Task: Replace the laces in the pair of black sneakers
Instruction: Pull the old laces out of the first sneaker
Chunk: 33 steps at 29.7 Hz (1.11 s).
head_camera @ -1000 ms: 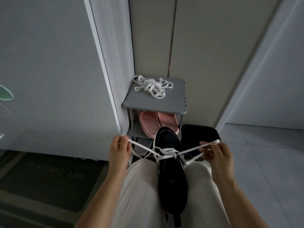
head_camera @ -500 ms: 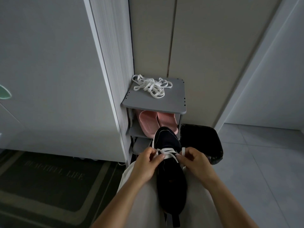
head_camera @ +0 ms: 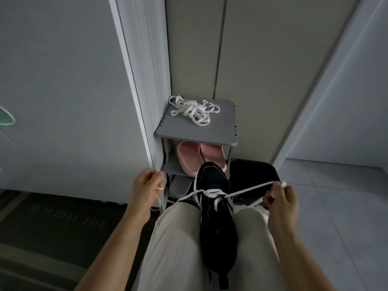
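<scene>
- Between the knees, toe pointing away, sits the black sneaker (head_camera: 216, 223), wedged on the lap, with a white lace (head_camera: 210, 193) crossing its upper eyelets.
- The left hand (head_camera: 144, 190) draws one lace end out to the left, its fingers (head_camera: 155, 179) curled and pinching it. The right hand (head_camera: 281, 198) grasps the other end out to the right, clenched round it.
- The step looks like snugging a crossing. Pull both ends evenly, keep the flat lace untwisted, and keep the knees firm so the shoe cannot roll.
- Beyond the toe, a shoe rack (head_camera: 222, 131) carries a loose heap of white laces (head_camera: 193, 111) on top. Pink slippers (head_camera: 199, 156) sit on the shelf below, and a grey shoe (head_camera: 180, 185) on the one under that.
- Right of the rack stands a black bin (head_camera: 252, 173); I cannot tell what it holds.
</scene>
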{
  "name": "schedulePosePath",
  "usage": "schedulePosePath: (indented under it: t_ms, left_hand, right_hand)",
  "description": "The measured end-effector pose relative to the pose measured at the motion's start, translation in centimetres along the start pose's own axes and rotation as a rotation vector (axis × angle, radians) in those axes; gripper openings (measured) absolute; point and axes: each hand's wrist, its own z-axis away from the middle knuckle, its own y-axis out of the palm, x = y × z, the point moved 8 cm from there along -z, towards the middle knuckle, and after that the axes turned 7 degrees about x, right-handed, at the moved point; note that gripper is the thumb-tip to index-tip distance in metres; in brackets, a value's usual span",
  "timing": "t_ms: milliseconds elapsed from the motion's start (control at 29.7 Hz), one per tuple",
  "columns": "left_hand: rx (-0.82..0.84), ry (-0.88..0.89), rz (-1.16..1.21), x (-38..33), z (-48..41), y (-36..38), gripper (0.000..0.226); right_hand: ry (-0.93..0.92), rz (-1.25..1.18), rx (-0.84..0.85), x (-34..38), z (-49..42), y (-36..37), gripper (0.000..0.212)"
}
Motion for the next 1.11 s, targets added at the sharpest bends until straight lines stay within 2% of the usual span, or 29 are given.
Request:
schedulePosePath:
  t_ms: [101,202,303,370,437,504,571,639,672,740,807,840,908,975,1042,1109]
  left_hand:
    - [0.130,0.003,-0.177,0.7,0.0,2.2,0.016]
    - [0.147,0.015,-0.306,2.6,0.0,3.3,0.017]
    - [0.154,0.011,-0.414,3.9,0.4,4.1,0.012]
    - [0.109,0.082,-0.507,3.6,0.8,4.6,0.019]
    - [0.079,0.225,-0.551,2.2,1.6,5.4,0.032]
    - [0.149,0.395,-0.618,0.6,2.3,7.2,0.036]
    - [0.214,0.524,-0.750,-0.2,2.8,9.0,0.032]
    - [0.230,0.579,-0.846,-0.8,2.8,9.8,0.025]
    - [0.238,0.569,-0.866,-1.0,2.7,9.9,0.021]
    - [0.247,0.537,-0.889,-1.0,2.3,9.7,0.014]
    - [0.273,0.496,-0.884,-0.9,2.2,9.4,0.012]
    - [0.293,0.455,-0.852,-0.5,2.1,9.2,0.010]
    - [0.363,0.320,-0.735,0.3,2.0,8.7,0.008]
    - [0.481,0.185,-0.608,1.1,2.5,8.8,0.010]
    - [0.609,0.091,-0.441,1.5,3.6,9.6,0.010]
    - [0.609,0.047,-0.297,1.5,4.2,9.9,0.012]
  right_hand:
    - [-0.009,-0.178,-0.132,1.2,-0.4,-0.7,0.024]
    - [-0.023,-0.359,-0.229,2.1,-1.4,-2.5,0.024]
    - [-0.044,-0.372,-0.162,3.3,-2.6,-3.7,0.023]
    - [0.001,-0.205,-0.010,3.5,-2.4,-2.5,0.023]
    - [0.090,0.009,0.152,2.5,-1.6,-0.6,0.021]
    - [0.188,0.245,0.333,1.2,-0.3,1.6,0.019]
    - [0.225,0.734,0.531,-0.3,1.0,3.1,0.028]
    - [0.054,1.248,0.538,-0.2,1.6,4.0,0.029]
    - [-0.052,1.290,0.495,0.6,2.0,4.8,0.024]
    - [-0.150,1.117,0.572,0.7,2.9,6.8,0.019]
    - [-0.121,1.022,0.707,-0.2,3.7,8.4,0.015]
    - [-0.114,1.005,0.722,-0.5,3.7,8.6,0.010]
    - [-0.138,0.970,0.690,-0.2,3.3,8.6,0.003]
    - [-0.112,0.925,0.708,-0.2,3.3,8.6,0.006]
    - [-0.038,0.813,0.807,-0.2,4.3,9.1,0.008]
    - [0.052,0.715,0.916,-0.3,5.5,9.6,0.013]
